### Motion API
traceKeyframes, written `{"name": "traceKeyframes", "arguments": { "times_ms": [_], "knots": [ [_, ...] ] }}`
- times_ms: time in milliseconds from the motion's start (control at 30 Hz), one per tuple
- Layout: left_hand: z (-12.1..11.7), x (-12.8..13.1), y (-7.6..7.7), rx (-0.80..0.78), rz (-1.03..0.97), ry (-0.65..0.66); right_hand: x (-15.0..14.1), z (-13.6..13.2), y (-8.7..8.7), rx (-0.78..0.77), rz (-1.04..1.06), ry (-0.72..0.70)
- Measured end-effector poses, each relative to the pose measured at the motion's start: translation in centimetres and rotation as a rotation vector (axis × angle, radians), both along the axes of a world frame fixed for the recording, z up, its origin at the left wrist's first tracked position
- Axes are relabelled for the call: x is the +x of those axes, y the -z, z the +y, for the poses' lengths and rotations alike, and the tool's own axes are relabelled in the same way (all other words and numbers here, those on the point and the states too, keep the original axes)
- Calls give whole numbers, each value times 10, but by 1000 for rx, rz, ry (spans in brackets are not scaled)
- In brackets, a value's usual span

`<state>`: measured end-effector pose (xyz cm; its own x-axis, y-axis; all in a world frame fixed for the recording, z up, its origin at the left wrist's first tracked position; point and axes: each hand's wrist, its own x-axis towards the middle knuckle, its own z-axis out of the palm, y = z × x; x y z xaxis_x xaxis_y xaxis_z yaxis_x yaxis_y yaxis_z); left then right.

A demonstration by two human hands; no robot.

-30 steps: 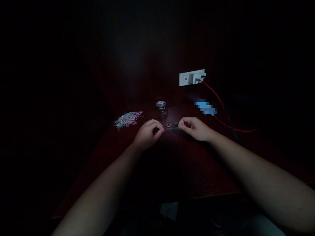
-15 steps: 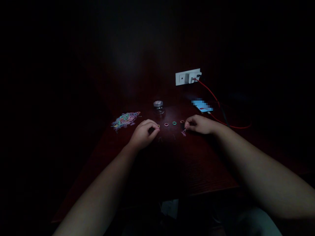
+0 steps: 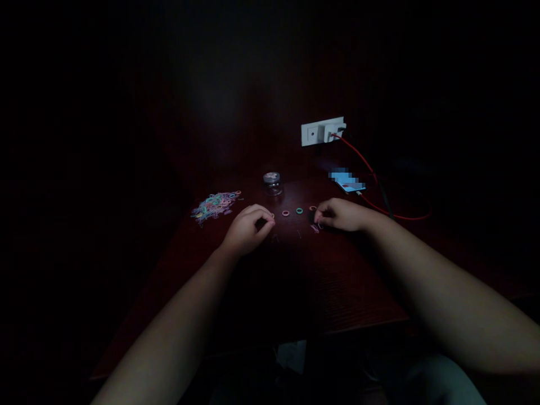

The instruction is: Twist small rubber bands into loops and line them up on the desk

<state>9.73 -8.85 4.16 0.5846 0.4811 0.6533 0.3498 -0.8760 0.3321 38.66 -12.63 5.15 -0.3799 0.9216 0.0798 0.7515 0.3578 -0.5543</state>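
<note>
My left hand [image 3: 250, 228] rests on the dark table with thumb and finger pinched on a small yellow hair tie [image 3: 272, 216]. To its right, a pink hair tie [image 3: 286, 214] and a green hair tie [image 3: 299, 211] lie in a row. At the row's right end is an orange hair tie [image 3: 313, 208], close beside the fingertips of my right hand [image 3: 340, 214]. Those fingers are closed low on the table; what they hold, if anything, is too small to make out. Thin purple rubber bands [image 3: 315, 229] lie just below them.
A loose pile of colourful rubber bands and ties [image 3: 216, 205] lies at the left. A small clear jar [image 3: 272, 183] with a lid stands behind the row. A lit phone [image 3: 348, 181] is back right, its red cable [image 3: 363, 156] running to a wall socket [image 3: 313, 134].
My right fingertips have shifted very slightly left, and the thin bands under them look more separated. The left hand stays almost still at the yellow tie.
</note>
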Motion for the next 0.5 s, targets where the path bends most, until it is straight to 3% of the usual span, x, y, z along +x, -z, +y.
{"name": "traceKeyframes", "arguments": {
  "times_ms": [500],
  "knots": [
    [0, 2, 0, 28, 20, 10, -4, 5, 8, 80, -55, -47]
  ]
}}
